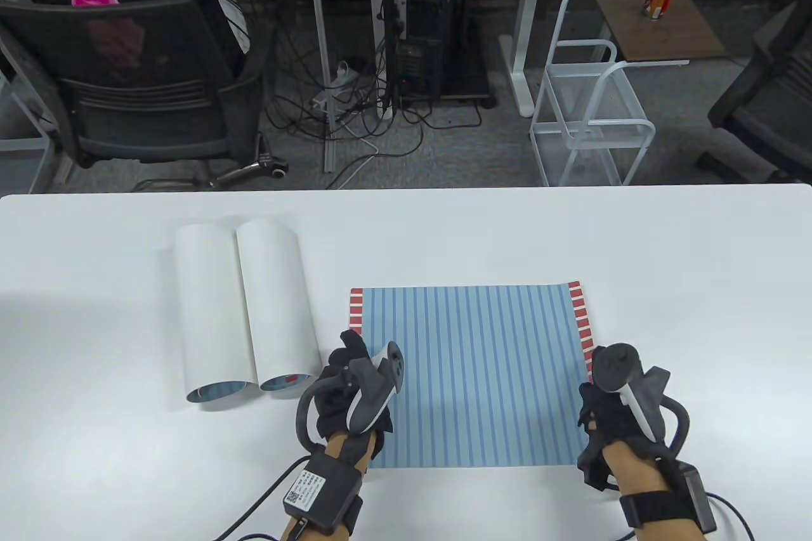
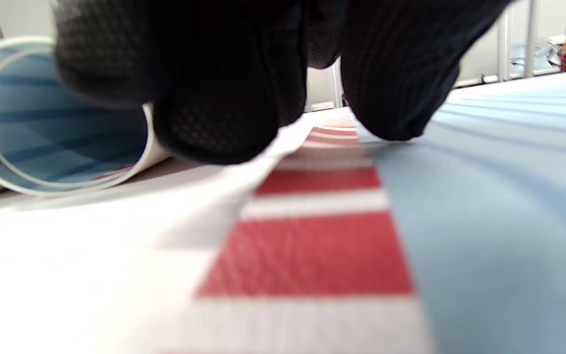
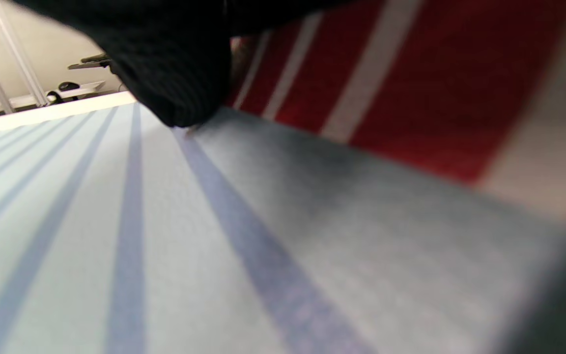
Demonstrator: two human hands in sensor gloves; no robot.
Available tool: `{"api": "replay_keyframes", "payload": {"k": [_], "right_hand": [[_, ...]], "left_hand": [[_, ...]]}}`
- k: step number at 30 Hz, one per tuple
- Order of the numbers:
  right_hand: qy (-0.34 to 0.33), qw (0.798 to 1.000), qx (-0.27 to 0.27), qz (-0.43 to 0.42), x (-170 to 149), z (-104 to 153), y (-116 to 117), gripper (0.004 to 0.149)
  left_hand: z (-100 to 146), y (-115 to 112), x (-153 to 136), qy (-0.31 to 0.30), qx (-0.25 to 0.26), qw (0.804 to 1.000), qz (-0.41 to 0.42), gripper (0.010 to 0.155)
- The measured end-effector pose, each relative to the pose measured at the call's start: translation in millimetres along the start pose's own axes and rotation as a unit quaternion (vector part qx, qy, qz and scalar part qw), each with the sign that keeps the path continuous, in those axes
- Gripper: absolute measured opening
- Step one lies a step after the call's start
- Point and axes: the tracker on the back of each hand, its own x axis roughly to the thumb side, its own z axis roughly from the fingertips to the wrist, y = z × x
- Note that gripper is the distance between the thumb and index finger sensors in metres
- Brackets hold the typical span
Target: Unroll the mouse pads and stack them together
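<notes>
Both hands are pinning the flat blue-striped mouse pad [image 1: 472, 376]: the left hand [image 1: 355, 389] is pinching its lifted nine-o'clock red-and-white edge, while the right hand [image 1: 618, 404] is seemingly gripping the curling three-o'clock edge. Released, the pad is likely springing back.

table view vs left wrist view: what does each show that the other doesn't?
Only the table view: the whole unrolled mat flat on the white table, the right hand at its right edge, and both rolled mats side by side. Only the left wrist view: the mat's left edge lifted off the table beside the gloved fingers. Both: the left hand, the red-and-white border, blue stripes, one roll's open end.
</notes>
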Motion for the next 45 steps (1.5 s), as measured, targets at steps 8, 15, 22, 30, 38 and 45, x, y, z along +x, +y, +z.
{"api": "replay_keyframes", "payload": {"k": [8,15,22,30,38,45], "right_hand": [[0.026,0.995,0.04,0.083,12,-12,4,0.059],[0.001,0.99,0.118,0.075,6,-28,10,0.059],[-0.06,0.984,0.157,0.059,-6,-12,10,0.062],[-0.095,0.98,0.166,0.062,-10,5,7,0.073],[-0.114,0.986,0.118,0.015,-8,8,-9,0.076],[-0.16,0.983,0.088,-0.012,0,18,-20,0.079]], "left_hand": [[15,-11,21,-0.143,-0.179,0.973,0.024,0.082],[19,-16,21,-0.156,-0.168,0.973,0.019,0.088],[19,-16,20,-0.155,-0.163,0.974,0.02,0.088],[21,-15,19,-0.148,-0.164,0.975,0.028,0.088],[28,-1,13,-0.138,-0.093,0.985,0.049,0.084],[30,20,-3,-0.095,-0.024,0.99,0.097,0.084]]}}
